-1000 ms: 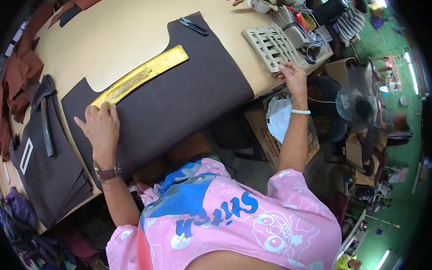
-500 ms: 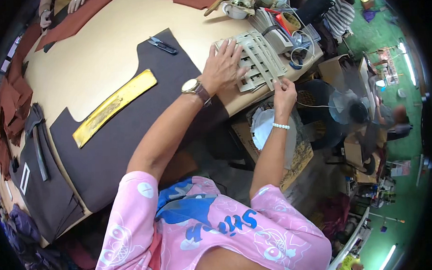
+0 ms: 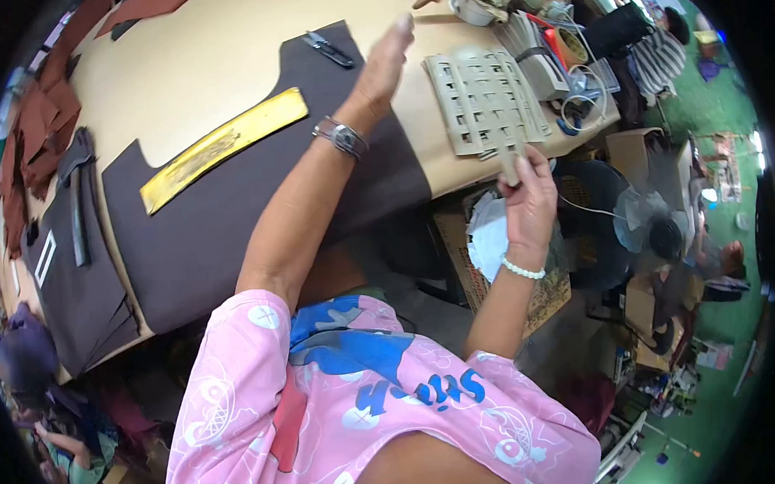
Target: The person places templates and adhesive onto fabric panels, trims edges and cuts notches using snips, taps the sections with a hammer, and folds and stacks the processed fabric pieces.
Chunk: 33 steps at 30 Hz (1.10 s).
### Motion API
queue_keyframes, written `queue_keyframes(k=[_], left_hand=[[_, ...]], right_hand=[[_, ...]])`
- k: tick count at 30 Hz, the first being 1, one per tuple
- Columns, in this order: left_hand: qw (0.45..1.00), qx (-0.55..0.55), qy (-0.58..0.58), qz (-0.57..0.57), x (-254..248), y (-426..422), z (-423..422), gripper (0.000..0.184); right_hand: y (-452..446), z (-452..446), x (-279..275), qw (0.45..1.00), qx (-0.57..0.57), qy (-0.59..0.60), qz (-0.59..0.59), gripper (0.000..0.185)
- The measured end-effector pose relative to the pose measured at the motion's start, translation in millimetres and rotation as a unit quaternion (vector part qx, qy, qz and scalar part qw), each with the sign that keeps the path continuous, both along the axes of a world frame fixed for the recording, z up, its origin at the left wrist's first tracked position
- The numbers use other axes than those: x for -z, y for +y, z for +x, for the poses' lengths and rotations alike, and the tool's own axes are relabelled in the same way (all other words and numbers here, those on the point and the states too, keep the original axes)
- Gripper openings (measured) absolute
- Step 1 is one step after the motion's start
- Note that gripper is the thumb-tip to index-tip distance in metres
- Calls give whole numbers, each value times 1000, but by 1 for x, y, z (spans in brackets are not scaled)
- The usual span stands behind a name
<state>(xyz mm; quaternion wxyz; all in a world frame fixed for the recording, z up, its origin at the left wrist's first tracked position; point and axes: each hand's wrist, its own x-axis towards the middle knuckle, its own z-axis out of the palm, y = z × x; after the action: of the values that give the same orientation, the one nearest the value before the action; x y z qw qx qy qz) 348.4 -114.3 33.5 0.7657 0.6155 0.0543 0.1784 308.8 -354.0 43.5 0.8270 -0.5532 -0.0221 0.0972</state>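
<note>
My right hand (image 3: 531, 198) pinches the near end of a pale flat strip (image 3: 510, 163). The strip lies against a stack of pale slotted strips (image 3: 472, 102), layered with small rectangular cut-outs, at the right end of the table. My left hand (image 3: 383, 67) is raised edge-on left of the stack, apart from it, fingers stretched out and holding nothing. Below that hand lies dark cloth (image 3: 342, 158) with thread snips (image 3: 328, 49) on it. A worn yellow curved template (image 3: 224, 149) also rests on the cloth.
Beyond the stack stand a box of cards (image 3: 535, 62), a white cup (image 3: 471, 9) and a coiled white cord (image 3: 580, 94). More dark cut pieces (image 3: 73, 296) and reddish-brown cloth (image 3: 46, 126) lie to the left. A fan (image 3: 651, 224) stands at the right.
My left hand has lifted off the slotted strips and moved left. My right hand has drawn slightly toward me with a strip between its fingers. The camera view has shifted.
</note>
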Motion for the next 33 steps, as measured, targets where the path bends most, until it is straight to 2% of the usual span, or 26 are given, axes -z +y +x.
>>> queue_keyframes(k=[3, 4, 5, 7, 10, 14, 17, 18, 21, 22, 25, 29, 33], left_hand=[[997, -62, -52, -8, -25, 43, -20, 61], [995, -39, -86, -13, -25, 61, -32, 48], [998, -33, -23, 39, -48, 67, -52, 54], [972, -74, 13, 222, -62, 73, -84, 62], [964, -85, 92, 234, -57, 79, -133, 49], [985, -28, 92, 144, -36, 97, -212, 44], [978, -34, 118, 171, -29, 101, -269, 26], [969, -65, 108, 212, -29, 98, -281, 24], [936, -138, 70, 317, -27, 94, -307, 24], [927, -150, 53, 340, -25, 94, -314, 24], [902, -168, 7, 397, -17, 101, -326, 23], [852, -176, -26, 492, -16, 113, -334, 22], [808, -190, -58, 554, -8, 130, -337, 21]], right_hand=[[60, -20, -3, 996, -24, -45, -74, 23], [69, -22, 0, 996, -52, -43, -59, 23], [78, -24, 3, 995, -81, -41, -42, 24], [90, -28, 0, 989, -130, -55, -50, 24], [105, -39, -15, 974, -186, -88, -96, 22], [113, -54, 0, 959, -230, -144, -83, 16], [119, -68, 5, 940, -287, -178, -56, 19], [117, -70, 9, 927, -324, -171, -80, 26], [130, -82, -1, 927, -371, 35, 42, 33], [138, -85, 4, 940, -337, 43, 19, 38], [159, -92, 4, 941, -310, -6, -139, 34], [176, -98, 0, 938, -312, -17, -151, 37], [190, -107, 0, 939, -287, 30, -185, 45]])
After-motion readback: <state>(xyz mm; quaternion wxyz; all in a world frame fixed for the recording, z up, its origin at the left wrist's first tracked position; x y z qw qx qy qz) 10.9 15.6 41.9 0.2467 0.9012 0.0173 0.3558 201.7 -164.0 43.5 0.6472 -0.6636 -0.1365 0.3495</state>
